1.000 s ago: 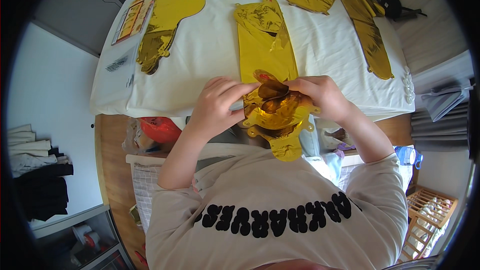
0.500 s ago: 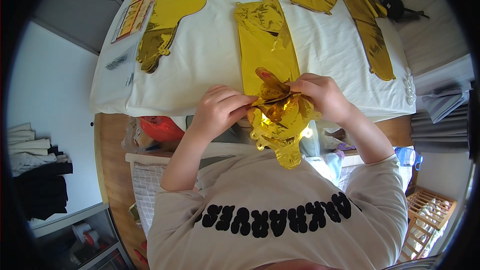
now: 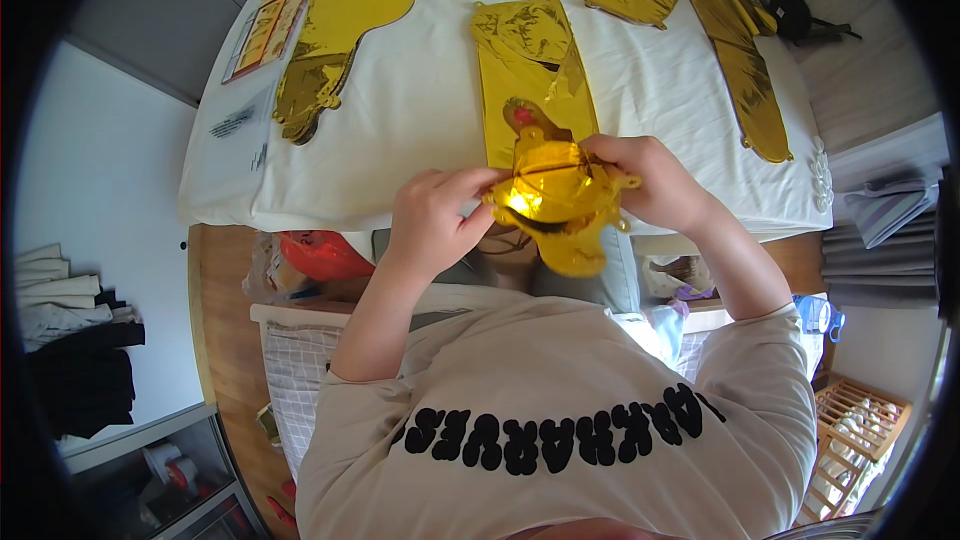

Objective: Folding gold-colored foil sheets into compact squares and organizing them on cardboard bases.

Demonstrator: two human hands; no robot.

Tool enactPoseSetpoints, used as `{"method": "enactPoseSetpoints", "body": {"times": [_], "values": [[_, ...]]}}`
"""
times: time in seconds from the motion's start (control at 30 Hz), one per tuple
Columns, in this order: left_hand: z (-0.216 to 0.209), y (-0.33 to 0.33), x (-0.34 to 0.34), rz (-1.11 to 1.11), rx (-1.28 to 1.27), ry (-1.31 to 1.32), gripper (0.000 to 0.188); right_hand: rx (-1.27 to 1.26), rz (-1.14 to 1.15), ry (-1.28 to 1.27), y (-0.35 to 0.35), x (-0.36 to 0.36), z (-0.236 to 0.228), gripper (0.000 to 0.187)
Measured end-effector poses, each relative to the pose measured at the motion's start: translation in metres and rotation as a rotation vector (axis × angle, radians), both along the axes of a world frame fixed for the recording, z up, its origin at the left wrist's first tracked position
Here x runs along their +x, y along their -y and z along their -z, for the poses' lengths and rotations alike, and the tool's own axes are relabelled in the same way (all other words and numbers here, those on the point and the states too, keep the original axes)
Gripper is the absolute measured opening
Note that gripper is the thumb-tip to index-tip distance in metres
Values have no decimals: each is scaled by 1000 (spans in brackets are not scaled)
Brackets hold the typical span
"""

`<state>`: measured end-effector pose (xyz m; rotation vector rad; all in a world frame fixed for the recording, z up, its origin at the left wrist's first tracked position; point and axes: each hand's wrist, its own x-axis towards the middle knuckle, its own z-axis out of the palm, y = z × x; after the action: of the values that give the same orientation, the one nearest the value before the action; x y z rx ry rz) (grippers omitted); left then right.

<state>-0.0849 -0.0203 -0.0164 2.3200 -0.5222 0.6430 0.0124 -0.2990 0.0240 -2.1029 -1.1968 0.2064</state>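
Held foil: the crumpled, mirror-bright gold foil piece with small round edge tabs (image 3: 572, 202) is raised between the hands, over the near edge of the white cloth-covered bench (image 3: 400, 90).
Left hand: the left hand (image 3: 432, 212) pinches its left side, thumb and fingers close together.
Right hand: the right hand (image 3: 660, 183) grips its upper right edge in a narrow pinch.
Tearing risk: an uneven pull could split the thin film at a crease or beside a tab.
Slipping risk: only edges are gripped, and so slick a skin could slide free toward the lap.
Snagging risk: its far end overlaps the long, flat gold foil strip (image 3: 530, 90), so a sharp lift could drag that along; whether the two are joined, I cannot tell.
Foil texture: puckered and glinting in the hands; smoother along the strip, wrinkled at its far end.
Lobed shape: left, a large gold foil shape with rounded lobes (image 3: 350, 15) narrows to a dark, folded end.
Right-hand shape: a narrow, creased gold foil length (image 3: 745, 80) tapers to a rounded tip.
Sleeve: a flat, clear plastic sleeve (image 3: 238, 155) rests near the bench's left edge.
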Motion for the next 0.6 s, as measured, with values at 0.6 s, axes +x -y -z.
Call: {"method": "enactPoseSetpoints", "body": {"times": [0.6], "values": [[12,33,-11,-285,6,197,57,-146,265,-633,-19,31,8,34]]}}
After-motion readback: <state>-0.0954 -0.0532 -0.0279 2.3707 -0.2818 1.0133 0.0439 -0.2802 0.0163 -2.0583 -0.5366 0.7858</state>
